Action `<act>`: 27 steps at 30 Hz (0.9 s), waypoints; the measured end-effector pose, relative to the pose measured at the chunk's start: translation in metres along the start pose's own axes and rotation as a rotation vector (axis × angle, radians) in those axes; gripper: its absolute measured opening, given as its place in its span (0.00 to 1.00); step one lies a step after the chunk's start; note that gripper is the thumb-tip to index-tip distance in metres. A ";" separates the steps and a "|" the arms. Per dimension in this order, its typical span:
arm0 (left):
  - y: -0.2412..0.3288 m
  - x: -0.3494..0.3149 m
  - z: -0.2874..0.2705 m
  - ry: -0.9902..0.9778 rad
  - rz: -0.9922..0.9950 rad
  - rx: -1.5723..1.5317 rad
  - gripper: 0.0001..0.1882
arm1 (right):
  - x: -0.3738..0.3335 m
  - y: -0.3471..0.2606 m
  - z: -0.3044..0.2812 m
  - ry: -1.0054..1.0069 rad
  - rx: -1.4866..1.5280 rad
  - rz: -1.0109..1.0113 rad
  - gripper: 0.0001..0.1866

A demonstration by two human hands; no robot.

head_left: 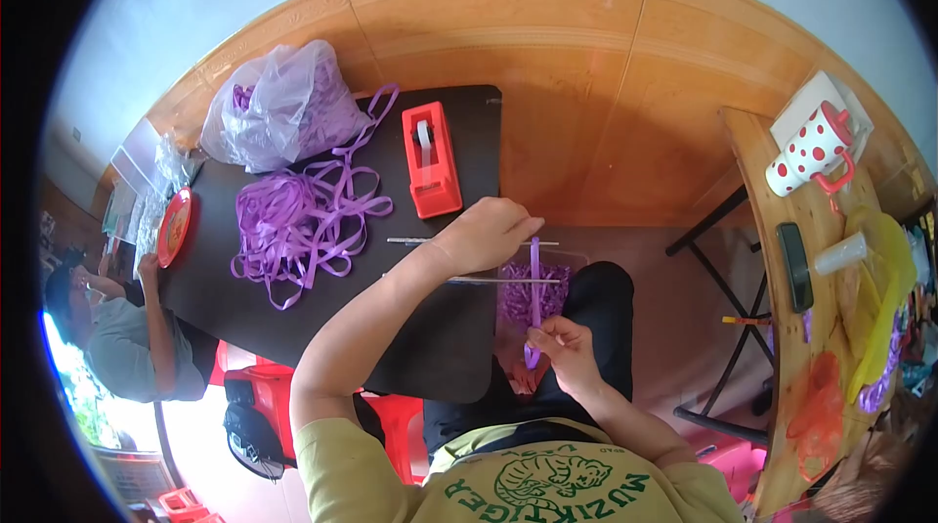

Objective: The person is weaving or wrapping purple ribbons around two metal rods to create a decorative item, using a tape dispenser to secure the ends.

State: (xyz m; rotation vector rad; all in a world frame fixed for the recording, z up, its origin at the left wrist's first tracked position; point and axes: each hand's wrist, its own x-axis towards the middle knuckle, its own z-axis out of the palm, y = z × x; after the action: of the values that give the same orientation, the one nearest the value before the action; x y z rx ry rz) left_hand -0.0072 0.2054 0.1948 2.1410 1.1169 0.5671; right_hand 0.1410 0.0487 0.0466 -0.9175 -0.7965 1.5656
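Two thin metal rods (513, 281) stick out past the right edge of the dark table, with a purple ribbon (534, 303) running across them. My left hand (489, 233) reaches over the rods, its fingers curled closed right by the ribbon's upper end; what they hold, if anything, is hidden. Lower down, near my lap, my right hand (569, 352) pinches the ribbon's lower part. Beneath the rods, a clear container (576, 256) holds many folded purple ribbon pieces (523, 286). A loose purple ribbon heap (298, 225) lies on the table to the left.
On the dark table (430, 347) stand a red tape dispenser (431, 161), a plastic bag (288, 108) of purple ribbon and a red plate (174, 227). Another person (137, 337) sits at the far left. A wooden table (831, 298) at right bears a dotted tumbler (809, 150) and a phone (795, 267).
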 end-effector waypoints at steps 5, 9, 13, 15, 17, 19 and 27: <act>-0.006 0.012 -0.001 -0.338 -0.155 -0.042 0.15 | -0.001 0.003 -0.001 -0.004 0.072 0.039 0.07; -0.018 0.008 0.007 -0.305 -0.134 -0.165 0.09 | -0.001 0.003 -0.007 -0.046 0.071 0.128 0.04; -0.019 0.003 0.015 -0.213 -0.116 -0.101 0.12 | -0.003 0.011 -0.004 -0.026 0.079 0.089 0.06; -0.013 0.002 0.014 -0.199 -0.122 -0.025 0.13 | -0.009 0.020 -0.009 -0.017 0.052 0.093 0.06; -0.012 0.002 0.013 -0.206 -0.117 -0.013 0.13 | -0.015 0.027 -0.012 -0.010 0.022 0.097 0.05; -0.010 0.002 0.013 -0.215 -0.115 -0.004 0.13 | -0.022 0.031 -0.013 -0.017 -0.036 0.042 0.05; -0.011 0.002 0.017 -0.187 -0.035 0.146 0.13 | -0.035 0.035 -0.016 0.014 -0.063 0.082 0.05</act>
State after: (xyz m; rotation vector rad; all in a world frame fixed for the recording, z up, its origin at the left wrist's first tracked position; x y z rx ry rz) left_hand -0.0017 0.2060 0.1755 2.2413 1.1186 0.2690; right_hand 0.1426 0.0084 0.0140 -1.0168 -0.8105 1.6116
